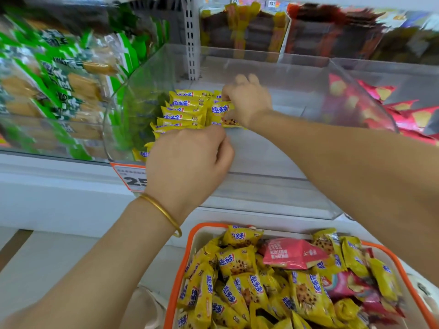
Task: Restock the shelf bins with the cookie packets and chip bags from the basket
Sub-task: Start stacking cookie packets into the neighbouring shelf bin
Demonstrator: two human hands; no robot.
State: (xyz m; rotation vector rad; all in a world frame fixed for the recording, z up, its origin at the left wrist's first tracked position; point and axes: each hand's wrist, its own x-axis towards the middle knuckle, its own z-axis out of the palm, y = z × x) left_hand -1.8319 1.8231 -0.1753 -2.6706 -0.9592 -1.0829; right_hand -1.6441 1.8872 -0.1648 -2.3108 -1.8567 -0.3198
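Observation:
A clear plastic shelf bin [273, 67] holds a row of yellow cookie packets [183, 110] standing along its left side. My right hand [247, 100] reaches into the bin and pinches a yellow cookie packet [219, 112] at the end of the row. My left hand [190, 160], with a gold bangle on the wrist, has its fingers curled at the front of the row, touching the packets there. Below, an orange-rimmed basket [190, 243] is full of yellow cookie packets [237, 260] and some red chip bags [292, 255].
The bin to the right holds red chip bags [403, 115]. Green-and-white snack packs [59, 79] fill the bin to the left. An orange price tag [129, 176] hangs on the shelf front. Brown and yellow boxes [249, 32] sit on the shelf above.

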